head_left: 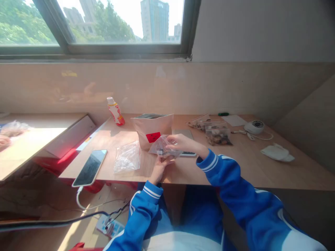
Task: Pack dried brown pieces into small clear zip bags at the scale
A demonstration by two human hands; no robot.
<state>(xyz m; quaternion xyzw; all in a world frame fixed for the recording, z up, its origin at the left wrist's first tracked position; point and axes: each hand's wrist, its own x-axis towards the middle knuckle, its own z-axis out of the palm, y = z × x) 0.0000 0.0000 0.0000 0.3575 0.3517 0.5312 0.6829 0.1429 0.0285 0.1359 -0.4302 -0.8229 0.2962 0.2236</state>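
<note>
Between my hands is a clear plastic bag with small dark pieces low inside it. My left hand supports the bag from below, its fingers closed at the bottom. Over the bag's upper right side, my right hand pinches the plastic with bent fingers. Right behind the bag stands a pale paper pouch with a red label, its top gaping. To the left lies a stack of flat clear bags. A device with a light edge is partly hidden under my right hand.
A phone on a white cable overhangs the desk's left edge. Behind stands a red-and-white bottle. Filled clear bags, a small white fan and a crumpled white tissue lie on the right. A power strip sits below.
</note>
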